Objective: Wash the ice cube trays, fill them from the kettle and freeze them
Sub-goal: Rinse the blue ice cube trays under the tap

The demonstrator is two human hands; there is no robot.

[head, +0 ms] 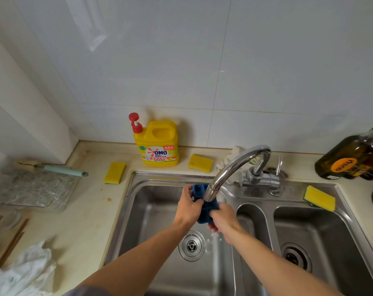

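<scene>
Two hands — left hand, right hand — grip one blue tray near three sponges.

The ice cube tray is held over the left basin, under the faucet spout, between the left hand and the right hand. At the far side of this basin stands the detergent bottle, flanked by the left sponge and the middle sponge. The right sponge lies at the far side of the right basin.
</scene>
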